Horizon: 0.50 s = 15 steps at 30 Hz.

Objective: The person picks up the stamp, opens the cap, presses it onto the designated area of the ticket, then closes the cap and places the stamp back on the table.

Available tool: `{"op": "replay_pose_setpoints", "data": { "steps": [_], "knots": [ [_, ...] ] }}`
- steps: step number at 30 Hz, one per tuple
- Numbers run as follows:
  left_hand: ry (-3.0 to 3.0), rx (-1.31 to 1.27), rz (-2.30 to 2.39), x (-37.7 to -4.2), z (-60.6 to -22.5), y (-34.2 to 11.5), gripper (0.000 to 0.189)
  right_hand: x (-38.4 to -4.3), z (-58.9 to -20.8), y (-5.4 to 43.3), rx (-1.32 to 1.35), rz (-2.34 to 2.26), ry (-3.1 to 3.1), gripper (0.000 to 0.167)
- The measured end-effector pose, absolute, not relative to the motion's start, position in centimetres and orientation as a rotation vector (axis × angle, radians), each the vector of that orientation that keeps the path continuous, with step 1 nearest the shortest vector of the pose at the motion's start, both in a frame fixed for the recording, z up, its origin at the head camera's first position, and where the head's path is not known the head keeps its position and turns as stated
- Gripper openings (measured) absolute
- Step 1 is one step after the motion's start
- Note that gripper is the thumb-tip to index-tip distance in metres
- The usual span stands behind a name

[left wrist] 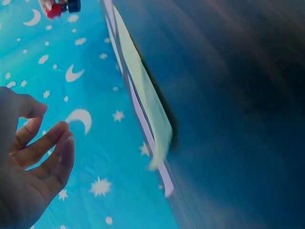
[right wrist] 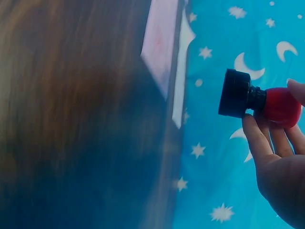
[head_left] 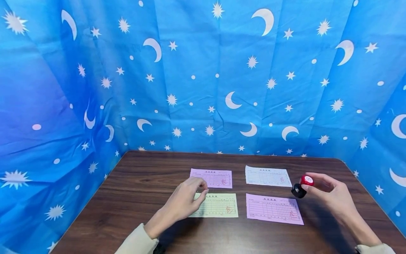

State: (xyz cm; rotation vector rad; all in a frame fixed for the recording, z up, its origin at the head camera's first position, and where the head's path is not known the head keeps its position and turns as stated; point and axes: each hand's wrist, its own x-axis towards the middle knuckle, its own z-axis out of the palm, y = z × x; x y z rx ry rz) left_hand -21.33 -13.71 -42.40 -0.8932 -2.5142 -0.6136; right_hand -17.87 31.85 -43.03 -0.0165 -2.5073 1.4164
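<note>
My right hand [head_left: 339, 197] grips a self-inking round stamp by its red knob [head_left: 306, 180], and the black base [right wrist: 234, 93] hangs over the table beside the slips. Four-cornered printed slips lie flat in two rows: a purple slip [head_left: 219, 179] and a white slip [head_left: 268, 176] at the back, a green slip [head_left: 223, 204] and another purple slip [head_left: 272, 209] in front. Each bears a red mark at its lower right. Above the green slip hovers my left hand [head_left: 180, 203], its fingers loosely curled around nothing; it covers part of that slip and a corner of the rear purple one.
The dark wooden table [head_left: 146, 176] extends left and right of the slips. Behind it and on both sides hangs a blue curtain [head_left: 203, 88] with white moons and stars, close to the table's edges.
</note>
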Motion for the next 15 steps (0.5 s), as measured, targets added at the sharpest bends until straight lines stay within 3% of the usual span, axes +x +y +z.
{"op": "replay_pose_setpoints", "data": {
  "steps": [15],
  "knots": [
    [-2.430, -0.870, -0.332, -22.7, -42.5, -17.6, 0.008, -19.2, -45.6, 35.1, -0.140, 1.260, -2.694, 0.062]
  ]
}}
